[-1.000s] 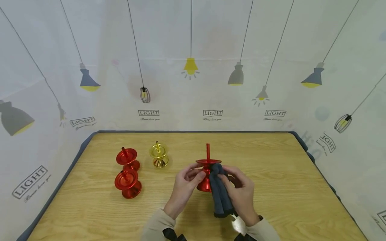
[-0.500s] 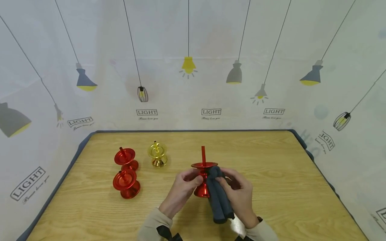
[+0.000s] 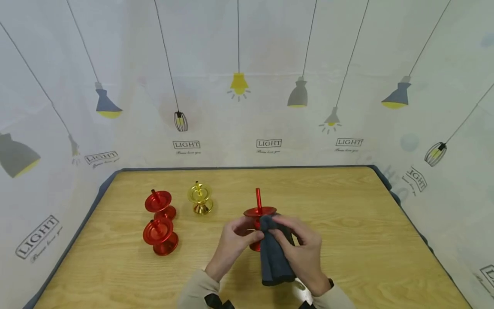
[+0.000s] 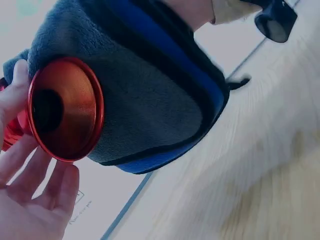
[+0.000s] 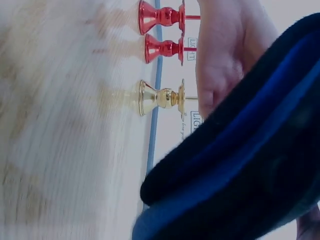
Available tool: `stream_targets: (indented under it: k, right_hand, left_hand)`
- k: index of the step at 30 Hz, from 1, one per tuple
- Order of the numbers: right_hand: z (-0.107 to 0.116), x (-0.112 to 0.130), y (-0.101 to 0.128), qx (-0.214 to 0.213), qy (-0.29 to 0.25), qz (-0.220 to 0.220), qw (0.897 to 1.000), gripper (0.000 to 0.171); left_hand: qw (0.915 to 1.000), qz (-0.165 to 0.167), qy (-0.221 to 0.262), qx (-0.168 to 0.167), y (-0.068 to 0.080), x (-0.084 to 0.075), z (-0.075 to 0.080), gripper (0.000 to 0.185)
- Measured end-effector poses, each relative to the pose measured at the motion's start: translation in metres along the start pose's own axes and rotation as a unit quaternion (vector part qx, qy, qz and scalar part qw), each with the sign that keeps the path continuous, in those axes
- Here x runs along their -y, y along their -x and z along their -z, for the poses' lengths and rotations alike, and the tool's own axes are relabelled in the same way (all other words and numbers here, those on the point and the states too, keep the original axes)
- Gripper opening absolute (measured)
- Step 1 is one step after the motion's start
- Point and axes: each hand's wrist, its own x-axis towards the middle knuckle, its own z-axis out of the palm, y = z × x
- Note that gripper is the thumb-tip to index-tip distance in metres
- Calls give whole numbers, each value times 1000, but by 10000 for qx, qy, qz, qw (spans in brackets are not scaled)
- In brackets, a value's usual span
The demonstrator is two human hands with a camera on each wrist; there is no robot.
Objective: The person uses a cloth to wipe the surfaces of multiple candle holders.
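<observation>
My left hand (image 3: 231,240) grips the red stand (image 3: 257,213) while my right (image 3: 302,253) pinches the cloth (image 3: 272,257) against it; hard rubbing could twist it loose.

Glossy, seemingly metal red candlestick (image 3: 257,214); soft matt fleece cloth (image 3: 273,257); wood-grain table (image 3: 347,206).

Both hands hold red candlestick (image 3: 257,214) and grey cloth (image 3: 273,257).

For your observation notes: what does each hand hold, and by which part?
Left hand grips the red candlestick by its stem; right hand holds the dark cloth near its top, against the candlestick.
</observation>
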Motion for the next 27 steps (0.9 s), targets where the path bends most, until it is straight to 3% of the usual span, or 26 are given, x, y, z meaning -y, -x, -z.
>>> stream_targets:
  k: [4, 9, 13, 15, 18, 21, 24, 27]
  right_hand:
    - [1, 0, 2, 73, -296, -181, 9994, 41]
    - [5, -4, 3, -90, -1029, -1199, 9874, 33]
    - [6, -6, 1, -372, -1216, -1750, 9763, 27]
    - [6, -5, 0, -468, -1088, -1825, 9760, 27]
    - [4, -3, 1, -566, -750, -1656, 9817, 28]
    - [3, -3, 2, -471, -388, -1164, 9913, 31]
    - [3, -3, 4, -254, -175, -582, 9978, 37]
    - [5, -4, 5, -118, -156, -325, 9993, 40]
  left_hand:
    - [9992, 83, 346, 188, 0, 2, 3, 52]
    - [9912, 336, 1127, 612, 2, 0, 4, 59]
    - [9872, 492, 1449, 445, 4, -2, -1, 62]
    - [9908, 509, 1238, 185, 5, -4, -4, 58]
    - [9983, 210, 540, -66, 5, -4, -8, 47]
    - [9997, 29, -7, -227, 5, -4, -11, 41]
    - [9994, 65, -124, -308, 5, -4, -11, 42]
    - [9992, 227, 86, -329, 4, -3, -10, 44]
